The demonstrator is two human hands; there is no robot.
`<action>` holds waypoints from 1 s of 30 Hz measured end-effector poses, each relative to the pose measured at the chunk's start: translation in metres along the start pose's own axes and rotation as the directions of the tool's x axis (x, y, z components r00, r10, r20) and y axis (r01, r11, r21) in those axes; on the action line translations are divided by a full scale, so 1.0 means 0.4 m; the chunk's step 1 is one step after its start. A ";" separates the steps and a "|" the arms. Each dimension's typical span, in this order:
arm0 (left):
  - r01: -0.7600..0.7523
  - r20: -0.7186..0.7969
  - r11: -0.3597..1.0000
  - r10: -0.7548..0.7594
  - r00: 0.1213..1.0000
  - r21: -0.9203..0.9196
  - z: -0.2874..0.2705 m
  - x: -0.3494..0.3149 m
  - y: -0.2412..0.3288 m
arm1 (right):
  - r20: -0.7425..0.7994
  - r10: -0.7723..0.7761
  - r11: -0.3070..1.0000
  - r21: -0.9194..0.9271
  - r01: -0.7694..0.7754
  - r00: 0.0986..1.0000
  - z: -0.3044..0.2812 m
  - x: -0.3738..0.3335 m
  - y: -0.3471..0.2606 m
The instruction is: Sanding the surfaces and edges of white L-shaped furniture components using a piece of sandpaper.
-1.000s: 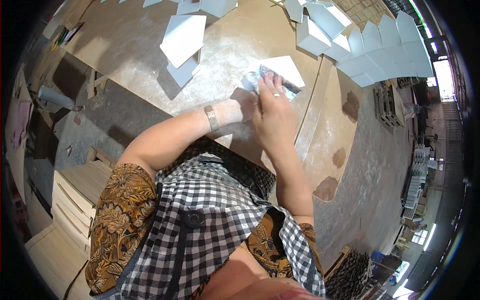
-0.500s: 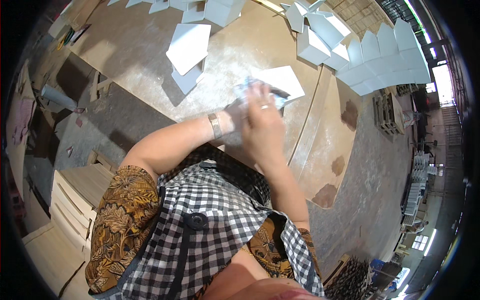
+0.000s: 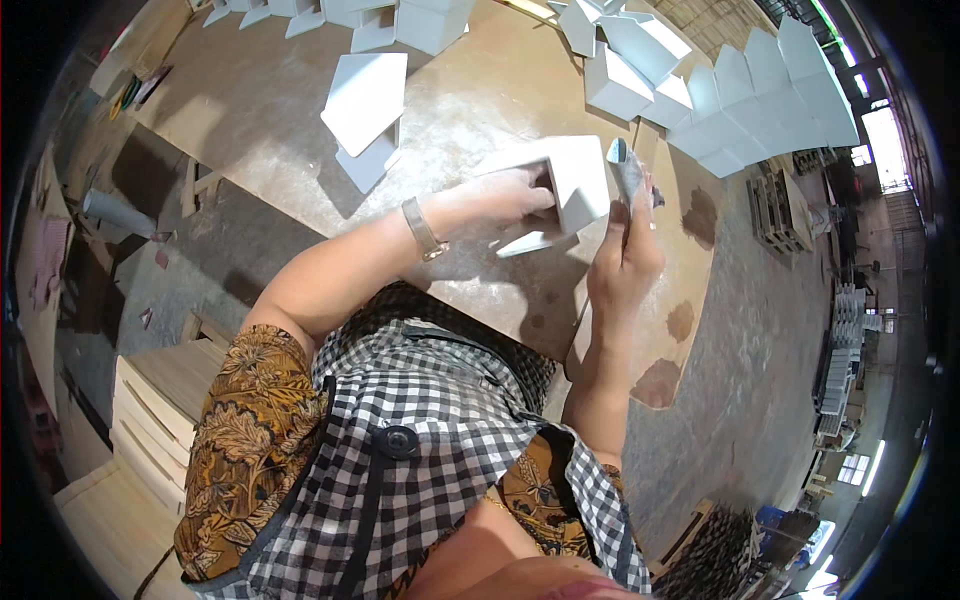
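My left hand (image 3: 518,197) grips a white open-sided box (image 3: 578,180), its fingers reaching inside the hollow and curling round a panel. Tilted above the table, the box shows a pale slanted flap (image 3: 530,243) at its lower end. Just right of it, my right hand (image 3: 628,245) pinches a curled, grey-blue folded sheet that looks like sandpaper (image 3: 626,172). The sheet stands apart from the box's right face. Pale dust coats the left fingers. Farther left lies another white box (image 3: 368,98) on the dusty brown table (image 3: 470,90).
Rows of white boxes line the far edge (image 3: 430,22) and the right corner (image 3: 765,110) of the table. Dark stains (image 3: 700,218) mark its right part. Light wooden drawers (image 3: 150,420) stand at lower left, and pallets (image 3: 782,215) sit on the floor at right.
My hands have moved apart. The left now holds the white box, raised and turned from where it lay; the right has shifted right with the folded sandpaper.
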State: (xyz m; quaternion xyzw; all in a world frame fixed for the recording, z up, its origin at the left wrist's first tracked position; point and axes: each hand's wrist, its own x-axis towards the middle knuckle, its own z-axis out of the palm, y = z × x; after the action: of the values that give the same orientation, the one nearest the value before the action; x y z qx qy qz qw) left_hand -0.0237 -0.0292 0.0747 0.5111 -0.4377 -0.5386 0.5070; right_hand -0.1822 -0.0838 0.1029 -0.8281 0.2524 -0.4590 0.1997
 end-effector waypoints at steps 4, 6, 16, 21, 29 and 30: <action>0.135 0.098 0.852 -0.099 0.990 -0.505 0.000 -0.010 -0.019 | 0.195 0.128 0.973 -0.212 -0.086 0.972 0.006 0.003 0.032; 0.077 0.087 0.944 -0.052 0.995 -0.320 -0.001 0.016 -0.090 | 0.298 0.117 0.968 -0.246 -0.042 0.947 0.014 -0.007 0.036; -0.543 0.441 0.284 0.350 0.826 0.791 0.017 -0.060 -0.096 | 0.273 0.149 0.928 -0.371 -0.039 0.950 0.071 0.005 0.057; -0.345 0.411 0.292 -0.206 0.888 0.892 0.019 -0.048 -0.051 | 0.444 0.047 0.974 -0.220 0.058 0.895 0.039 0.001 0.024; -0.556 0.535 0.142 0.161 0.829 0.819 0.004 -0.048 -0.098 | 0.454 0.037 0.995 -0.096 0.008 0.890 -0.002 -0.039 0.021; -0.140 0.208 0.450 -0.106 0.972 0.882 0.027 -0.035 -0.066 | 0.457 0.045 0.986 -0.165 0.035 0.888 0.011 -0.012 0.042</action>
State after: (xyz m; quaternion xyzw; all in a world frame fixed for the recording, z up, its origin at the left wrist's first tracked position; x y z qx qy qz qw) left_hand -0.0377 -0.0131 0.0512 0.6294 -0.7161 -0.2795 0.1138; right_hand -0.1846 -0.0938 0.0879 -0.9264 0.2380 -0.2266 0.1838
